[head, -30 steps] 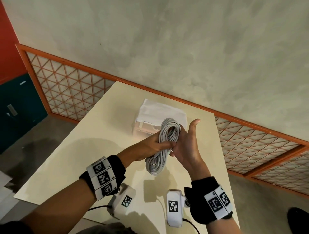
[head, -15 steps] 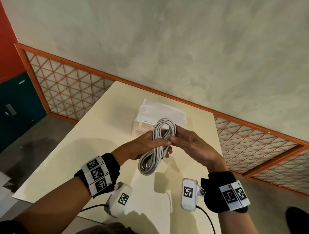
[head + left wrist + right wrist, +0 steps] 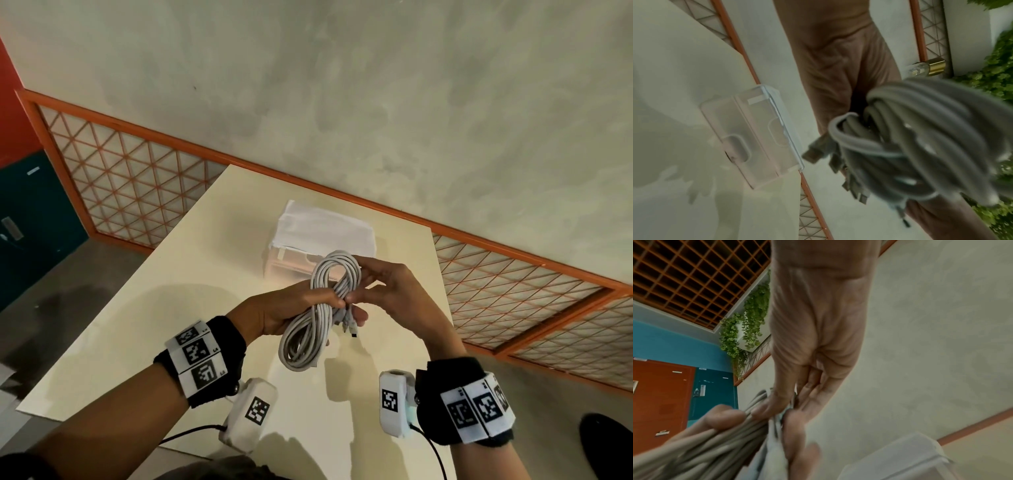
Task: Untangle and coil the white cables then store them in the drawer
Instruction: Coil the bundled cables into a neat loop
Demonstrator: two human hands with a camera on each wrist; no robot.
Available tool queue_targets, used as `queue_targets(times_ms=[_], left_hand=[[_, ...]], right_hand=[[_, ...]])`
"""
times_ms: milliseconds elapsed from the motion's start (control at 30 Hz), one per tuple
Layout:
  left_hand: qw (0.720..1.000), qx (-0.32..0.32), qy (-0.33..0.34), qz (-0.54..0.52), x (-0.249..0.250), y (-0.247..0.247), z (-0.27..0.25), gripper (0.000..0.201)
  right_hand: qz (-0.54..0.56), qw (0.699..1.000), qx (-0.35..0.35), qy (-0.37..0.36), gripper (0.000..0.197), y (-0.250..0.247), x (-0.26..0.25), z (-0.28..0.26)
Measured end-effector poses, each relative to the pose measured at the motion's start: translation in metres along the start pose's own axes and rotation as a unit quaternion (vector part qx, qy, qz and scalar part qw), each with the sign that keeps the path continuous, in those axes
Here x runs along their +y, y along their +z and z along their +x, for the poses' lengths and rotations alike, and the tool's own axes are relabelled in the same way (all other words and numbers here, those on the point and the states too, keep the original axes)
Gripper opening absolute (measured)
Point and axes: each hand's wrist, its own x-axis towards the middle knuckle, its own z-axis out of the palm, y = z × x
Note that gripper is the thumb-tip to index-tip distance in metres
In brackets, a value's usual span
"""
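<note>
A coil of white cables hangs in the air above the cream table. My left hand grips the coil around its middle, fingers curled over the strands. My right hand pinches the strands at the same spot from the right. Several plug ends dangle just below the grip. The left wrist view shows the coil close up with plugs sticking out. In the right wrist view the right hand's fingertips press on the cable bundle. A small clear drawer unit stands behind the hands; the same drawer unit looks closed.
White folded paper covers the drawer unit's top. An orange lattice railing runs behind the table, with a grey wall above. The table's right edge lies close to my right hand.
My right hand turned from a flat palm against the coil to a pinch at its middle. The coil tilted and its upper loop swung right. Plug ends now hang free below.
</note>
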Motion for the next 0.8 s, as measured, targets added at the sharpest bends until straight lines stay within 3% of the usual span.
queue_targets(times_ms=[167,300,333,433,533,600,667,800], left_hand=[[0.999,0.004,-0.022,0.050,0.003,-0.004,0.003,0.008],[0.990,0.046,0.009,0.130,0.004,-0.002,0.006,0.009],[0.988,0.064,0.031,0.135,0.004,-0.001,0.008,0.009],[0.980,0.139,0.099,0.102,0.000,0.004,0.017,0.022],[0.970,0.217,0.105,0.006,-0.003,0.003,0.025,0.043],[0.965,0.239,0.105,-0.018,-0.003,0.000,0.025,0.033],[0.967,0.237,0.096,-0.009,0.000,-0.004,0.022,0.028],[0.973,0.208,0.099,0.010,0.003,-0.012,0.016,0.026]], right_hand=[[0.115,0.993,0.026,-0.006,0.047,0.005,0.009,-0.004],[0.152,0.987,0.059,0.015,0.030,0.010,0.021,-0.004],[0.174,0.982,0.069,0.018,0.034,0.014,0.023,-0.003],[0.246,0.964,0.079,0.065,0.070,0.024,0.026,0.000],[0.254,0.962,-0.010,0.103,0.080,0.038,0.023,0.002],[0.222,0.967,-0.060,0.112,0.065,0.048,0.018,0.002],[0.213,0.966,-0.063,0.130,0.046,0.053,0.013,0.005],[0.170,0.974,-0.057,0.137,0.038,0.056,0.009,0.009]])
